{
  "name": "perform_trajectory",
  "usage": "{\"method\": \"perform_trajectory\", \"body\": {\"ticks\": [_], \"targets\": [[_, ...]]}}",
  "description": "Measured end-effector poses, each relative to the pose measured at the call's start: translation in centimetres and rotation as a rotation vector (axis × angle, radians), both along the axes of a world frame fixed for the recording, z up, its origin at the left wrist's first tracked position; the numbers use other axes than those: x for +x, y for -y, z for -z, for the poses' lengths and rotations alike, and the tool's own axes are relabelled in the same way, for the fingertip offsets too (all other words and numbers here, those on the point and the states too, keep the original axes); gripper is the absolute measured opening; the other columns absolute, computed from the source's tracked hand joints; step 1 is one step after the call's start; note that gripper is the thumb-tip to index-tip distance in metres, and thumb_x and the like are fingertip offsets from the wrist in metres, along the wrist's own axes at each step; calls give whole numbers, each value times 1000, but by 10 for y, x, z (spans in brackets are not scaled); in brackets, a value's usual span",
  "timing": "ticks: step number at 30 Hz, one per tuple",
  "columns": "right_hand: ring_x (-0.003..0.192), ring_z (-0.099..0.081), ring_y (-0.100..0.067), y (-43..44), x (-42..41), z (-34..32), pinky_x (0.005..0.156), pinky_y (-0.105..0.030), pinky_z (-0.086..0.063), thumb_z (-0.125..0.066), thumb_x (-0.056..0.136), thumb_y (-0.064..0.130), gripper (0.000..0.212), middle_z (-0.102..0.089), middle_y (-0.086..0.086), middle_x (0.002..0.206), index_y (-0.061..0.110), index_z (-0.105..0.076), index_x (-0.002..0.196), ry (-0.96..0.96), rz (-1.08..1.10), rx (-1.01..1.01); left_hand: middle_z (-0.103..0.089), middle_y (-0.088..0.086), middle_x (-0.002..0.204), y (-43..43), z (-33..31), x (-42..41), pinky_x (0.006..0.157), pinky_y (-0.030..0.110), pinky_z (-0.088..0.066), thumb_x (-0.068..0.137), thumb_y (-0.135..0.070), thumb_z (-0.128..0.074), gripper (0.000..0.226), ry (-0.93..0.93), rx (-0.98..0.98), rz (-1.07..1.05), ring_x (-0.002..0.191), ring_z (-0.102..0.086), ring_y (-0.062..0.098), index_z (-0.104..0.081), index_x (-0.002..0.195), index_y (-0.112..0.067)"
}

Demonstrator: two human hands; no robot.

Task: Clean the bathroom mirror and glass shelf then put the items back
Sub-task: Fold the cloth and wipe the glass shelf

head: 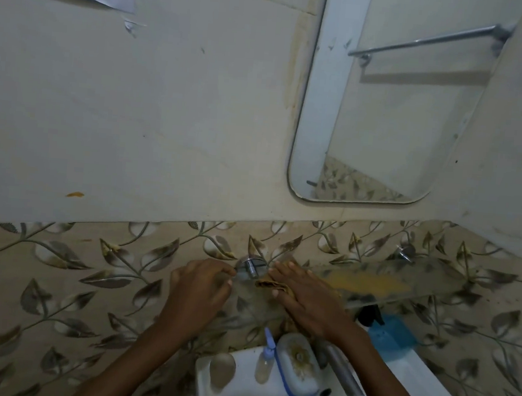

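Nearest me, at the bottom of the frame, sits the white ceramic sink point(426, 389). On its rim stand a small clear bottle with a pale blue cap point(264, 364), a white oval soap box edged in blue point(297, 366) and a grey metal tube-like piece point(340, 373) whose nature I cannot tell. A bright blue plastic container point(394, 334) and a black pump top point(369, 314) show just beyond, under the shelf. I take these to be the shelf's items, set down here and not yet put back.

Above them are my two hands. My left hand point(201, 290) is loosely curled, fingertips touching the chrome shelf bracket point(249, 268) at the left end of the shelf; it grips nothing I can make out. My right hand point(304, 299) lies flat and spread, pressing a crumpled brownish-yellow cloth point(269, 284) onto the left end of the long clear glass shelf point(403, 284), centre right of the frame.

The shelf carries nothing but looks grimy, with a yellowish smear and dark speckling along it, so I judge the wiping barely begun. Farther up, upper right, the rounded rectangular wall mirror point(387, 114) shows small marks near its edges; whether it has been cleaned I cannot tell.
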State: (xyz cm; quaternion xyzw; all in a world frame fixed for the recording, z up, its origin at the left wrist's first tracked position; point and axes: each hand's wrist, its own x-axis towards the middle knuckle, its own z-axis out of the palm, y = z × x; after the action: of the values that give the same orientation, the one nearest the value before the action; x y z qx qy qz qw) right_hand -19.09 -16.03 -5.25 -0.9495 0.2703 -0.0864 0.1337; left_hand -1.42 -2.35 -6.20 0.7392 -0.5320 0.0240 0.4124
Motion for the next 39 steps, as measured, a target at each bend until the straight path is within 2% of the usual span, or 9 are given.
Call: {"method": "perform_trajectory", "body": {"ticks": [2,6,12,15,20,27,33,36,39], "targets": [[144,1,-5,-2,5,-1,117,-34,2,-26,99,43,49,-9,9,158,32,-21,146,-18,42,11,-60,-14,101,4,1,-9,89,35,-26,71,-53,-24,54,63,37,-10,107,-51,14,-65,98,-31],[146,-1,-11,-6,10,0,117,-34,2,-25,100,39,47,-12,6,158,28,-23,146,1,70,2,-67,-6,95,8,12,-11,82,31,-22,82,-42,-29,42,184,3,-46,99,-59,22,-66,95,-27],[143,-1,-2,-11,-17,12,113,-24,3,-22,95,47,53,-11,16,154,30,-25,145,76,-100,-101,-66,-7,99,10,16,-8,82,34,-22,86,-37,-28,39,298,25,-72,99,-58,21,-65,97,-28],[139,0,5,-2,-42,11,111,-17,5,-24,94,46,52,-8,25,146,33,-25,144,80,-70,-108,-64,-6,103,10,20,-6,84,35,-23,88,-37,-26,41,295,24,-82,103,-56,20,-64,100,-28],[143,-4,-2,31,-63,5,116,-27,-5,-27,96,39,48,-14,17,153,33,-27,144,30,64,-47,-64,-7,99,10,23,-7,80,29,-18,88,-36,-27,39,319,20,-103,98,-56,19,-63,98,-29],[146,-6,-15,36,-27,-1,117,-36,-8,-26,100,37,45,-18,3,157,27,-30,144,-30,127,-31,-66,-6,95,11,22,-7,79,34,-25,86,-36,-29,37,372,73,-125,90,-60,22,-64,96,-28],[140,-2,4,12,-41,11,111,-16,2,-33,100,28,44,-13,21,150,32,-27,144,93,-72,-84,-66,-8,92,9,21,-7,76,28,-17,86,-35,-30,37,375,49,-126,86,-62,21,-65,95,-28],[139,0,11,21,-71,16,110,-11,4,-30,97,37,45,-12,28,147,40,-20,141,117,-59,-73,-66,-9,91,9,22,-7,77,32,-20,86,-34,-30,35,389,55,-132,83,-63,19,-64,95,-29],[141,-3,4,44,-93,10,116,-24,-3,-14,83,56,57,-12,26,148,43,-19,138,70,60,-56,-65,-10,89,11,23,-7,79,35,-22,86,-34,-30,35,386,49,-128,81,-64,19,-63,94,-28]]}}
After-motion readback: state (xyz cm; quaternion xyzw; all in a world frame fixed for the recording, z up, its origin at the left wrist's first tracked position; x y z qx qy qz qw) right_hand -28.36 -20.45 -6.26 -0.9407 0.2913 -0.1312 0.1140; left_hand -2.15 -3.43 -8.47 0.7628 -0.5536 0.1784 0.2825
